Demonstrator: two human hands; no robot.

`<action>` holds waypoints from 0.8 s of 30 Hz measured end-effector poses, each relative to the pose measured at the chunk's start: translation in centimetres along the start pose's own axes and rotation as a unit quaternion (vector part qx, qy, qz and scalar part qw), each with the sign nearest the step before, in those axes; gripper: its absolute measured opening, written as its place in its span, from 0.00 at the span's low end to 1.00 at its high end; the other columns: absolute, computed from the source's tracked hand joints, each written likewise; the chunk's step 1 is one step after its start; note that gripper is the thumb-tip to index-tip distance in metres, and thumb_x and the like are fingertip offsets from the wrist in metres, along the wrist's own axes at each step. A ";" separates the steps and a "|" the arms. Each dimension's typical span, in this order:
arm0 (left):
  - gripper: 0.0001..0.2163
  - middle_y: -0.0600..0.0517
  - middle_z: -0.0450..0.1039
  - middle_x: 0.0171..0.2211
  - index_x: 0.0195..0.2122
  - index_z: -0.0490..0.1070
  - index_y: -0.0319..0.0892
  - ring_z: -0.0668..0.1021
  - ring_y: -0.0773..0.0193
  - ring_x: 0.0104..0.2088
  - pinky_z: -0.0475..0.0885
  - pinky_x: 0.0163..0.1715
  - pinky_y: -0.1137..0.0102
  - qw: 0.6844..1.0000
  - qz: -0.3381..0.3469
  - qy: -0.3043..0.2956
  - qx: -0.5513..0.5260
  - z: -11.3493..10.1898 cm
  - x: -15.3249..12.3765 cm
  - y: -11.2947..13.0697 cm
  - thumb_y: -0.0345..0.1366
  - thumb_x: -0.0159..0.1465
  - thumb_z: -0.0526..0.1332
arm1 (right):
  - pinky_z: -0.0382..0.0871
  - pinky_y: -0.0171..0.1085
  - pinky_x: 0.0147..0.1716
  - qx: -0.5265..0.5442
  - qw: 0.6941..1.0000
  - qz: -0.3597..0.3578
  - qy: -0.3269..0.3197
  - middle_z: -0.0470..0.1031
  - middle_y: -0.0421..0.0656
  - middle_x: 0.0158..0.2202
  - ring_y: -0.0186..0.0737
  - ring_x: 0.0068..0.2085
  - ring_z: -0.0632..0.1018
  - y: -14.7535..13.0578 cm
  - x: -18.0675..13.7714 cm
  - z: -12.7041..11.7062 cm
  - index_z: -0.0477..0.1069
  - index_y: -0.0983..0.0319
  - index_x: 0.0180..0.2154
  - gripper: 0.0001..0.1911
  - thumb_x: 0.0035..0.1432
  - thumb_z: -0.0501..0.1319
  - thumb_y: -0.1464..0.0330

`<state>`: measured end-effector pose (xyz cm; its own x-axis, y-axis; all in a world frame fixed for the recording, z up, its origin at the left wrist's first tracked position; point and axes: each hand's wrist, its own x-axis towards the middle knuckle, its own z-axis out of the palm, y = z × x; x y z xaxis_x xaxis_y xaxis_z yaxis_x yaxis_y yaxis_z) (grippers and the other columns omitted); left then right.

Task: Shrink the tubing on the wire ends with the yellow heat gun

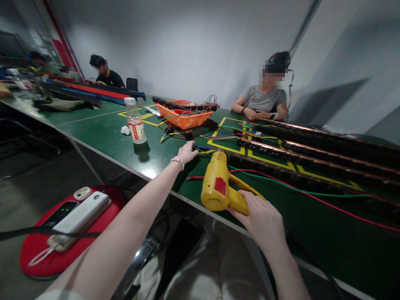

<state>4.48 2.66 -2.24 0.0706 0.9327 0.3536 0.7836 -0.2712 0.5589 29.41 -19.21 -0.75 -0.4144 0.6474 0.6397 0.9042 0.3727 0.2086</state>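
My right hand (261, 212) is wrapped round the handle of a yellow heat gun (215, 179), held above the table's near edge with its nozzle facing away from me. Ahead and to the left, my left hand (188, 152) pinches the end of a bundle of coloured wires (206, 151); its fingertips are partly hidden. The wires run right, behind the heat gun's nozzle, toward a long dark bar with copper-coloured strips (268, 150). A red wire with a metal lug (195, 178) lies below the bundle, left of the heat gun.
An orange basket (187, 121) holding dark parts and wires stands beyond my left hand. A bottle (136, 125) and crumpled tissue (125, 130) are to the left. More long bars lie at right. One person (265, 100) sits opposite. A red stool (34, 258) carries white devices.
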 end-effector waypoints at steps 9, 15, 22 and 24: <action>0.14 0.45 0.69 0.44 0.43 0.74 0.44 0.70 0.53 0.49 0.65 0.49 0.60 0.998 -0.021 0.003 0.059 0.0 0.5 0.3 0.39 0.59 0.54 | 0.60 0.36 0.34 0.004 1.000 0.001 0.006 0.75 0.44 0.32 0.38 0.32 0.75 0.0 -0.1 0.1 0.67 0.65 0.41 0.27 0.58 0.50 0.48; 0.09 0.49 0.70 0.37 0.36 0.74 0.41 0.74 0.64 0.37 0.69 0.42 0.69 0.987 0.046 0.122 -0.096 -0.2 0.4 0.0 0.31 0.56 0.57 | 0.60 0.37 0.35 0.023 0.999 0.010 -0.028 0.76 0.44 0.34 0.40 0.34 0.75 -1.2 0.5 0.3 0.66 0.64 0.43 0.24 0.57 0.54 0.50; 0.12 0.49 0.75 0.33 0.41 0.71 0.37 0.75 0.66 0.33 0.71 0.38 0.70 0.930 0.000 0.134 -0.342 -0.4 0.6 0.1 0.30 0.55 0.60 | 0.60 0.39 0.36 0.054 0.996 0.028 -0.068 0.75 0.45 0.36 0.41 0.36 0.74 -3.9 2.6 1.1 0.66 0.63 0.44 0.24 0.56 0.55 0.50; 0.12 0.47 0.75 0.34 0.41 0.72 0.36 0.76 0.66 0.33 0.71 0.38 0.69 0.913 -0.029 0.124 -0.387 -0.6 0.7 0.1 0.31 0.55 0.60 | 0.60 0.39 0.37 0.065 0.995 0.026 -0.077 0.75 0.45 0.36 0.41 0.37 0.74 -4.6 3.2 1.5 0.65 0.64 0.45 0.25 0.56 0.56 0.51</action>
<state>4.27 3.13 -1.48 -0.1747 0.8945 0.4116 0.1030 -0.3991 0.9111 23.77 -17.92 -0.77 -0.3879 0.7577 0.5248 0.9078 0.4125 0.0754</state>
